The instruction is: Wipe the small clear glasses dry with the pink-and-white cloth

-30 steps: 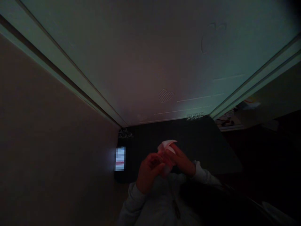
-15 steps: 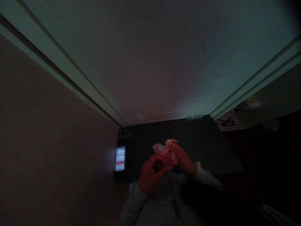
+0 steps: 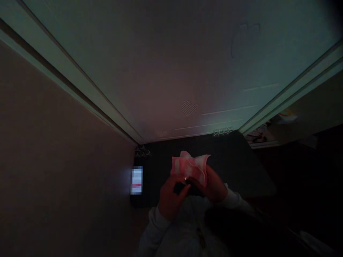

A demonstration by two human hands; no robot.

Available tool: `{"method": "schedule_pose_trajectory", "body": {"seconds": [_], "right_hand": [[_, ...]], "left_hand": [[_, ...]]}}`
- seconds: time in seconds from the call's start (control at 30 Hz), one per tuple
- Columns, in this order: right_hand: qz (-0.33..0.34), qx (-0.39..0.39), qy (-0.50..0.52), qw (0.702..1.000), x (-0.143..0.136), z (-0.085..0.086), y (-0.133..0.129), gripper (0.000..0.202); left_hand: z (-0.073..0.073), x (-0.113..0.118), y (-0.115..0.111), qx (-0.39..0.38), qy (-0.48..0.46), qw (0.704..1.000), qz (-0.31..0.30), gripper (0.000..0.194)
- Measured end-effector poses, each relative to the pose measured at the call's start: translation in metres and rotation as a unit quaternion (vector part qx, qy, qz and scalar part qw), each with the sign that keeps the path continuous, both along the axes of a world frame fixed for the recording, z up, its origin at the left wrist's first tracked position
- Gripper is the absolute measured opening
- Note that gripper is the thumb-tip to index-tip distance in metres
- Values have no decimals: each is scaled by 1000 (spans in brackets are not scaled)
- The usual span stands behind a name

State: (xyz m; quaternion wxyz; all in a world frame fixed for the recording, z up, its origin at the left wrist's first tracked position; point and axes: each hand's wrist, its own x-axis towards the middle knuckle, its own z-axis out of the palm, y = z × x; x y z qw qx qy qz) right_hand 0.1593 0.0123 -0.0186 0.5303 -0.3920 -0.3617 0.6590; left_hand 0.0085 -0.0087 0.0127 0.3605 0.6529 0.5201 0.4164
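Observation:
Between my hands, a small pink-and-white cloth (image 3: 190, 165) is spread with its corners pointing up and outward. The curled fingers of my left hand (image 3: 171, 194) are closed at its lower left edge, leaving a gap between forefinger and thumb. My right hand (image 3: 214, 184) grips the cloth from the right and partly behind, so some of its fingers are hidden. A tiny bright glint shows near the left fingertips; the dim light does not let me tell what makes it.
Below the hands lies a dark tabletop (image 3: 160, 153) against a pale panel (image 3: 150, 89) with embossed hearts and lines. A lit, pixelated screen (image 3: 137, 180) is at its left edge, beside a brown wall (image 3: 66, 160). Items lie on a low shelf (image 3: 264, 144) at right.
The cloth has gone from bunched up to spread wider, with more of its pattern showing. Both hands have shifted only slightly and still hold it.

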Motion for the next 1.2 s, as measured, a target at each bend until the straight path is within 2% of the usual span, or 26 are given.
{"method": "schedule_pose_trajectory", "body": {"seconds": [0.07,0.2,0.37,0.5,0.63,0.9,1.07,1.2], "right_hand": [[-8,-17,12,1000,0,2,0,30],[2,-47,53,998,-4,18,3,18],[20,-63,97,993,-7,29,3,18],[42,-80,129,987,-13,27,3,30],[48,-117,174,977,-21,25,2,33],[20,-114,142,983,-25,21,-1,34],[21,-112,111,987,-17,18,2,25],[50,-117,103,986,-14,14,0,29]], "left_hand": [[-2,0,-1,26,5,1000,2,12],[-1,-2,-3,67,16,998,15,11],[2,-3,0,85,59,995,10,16],[1,-2,3,99,96,990,-6,25],[2,-1,5,122,135,983,-15,26],[8,0,7,136,171,975,-37,17],[12,-6,5,150,157,976,18,12],[15,-13,6,120,158,979,51,15]]}}
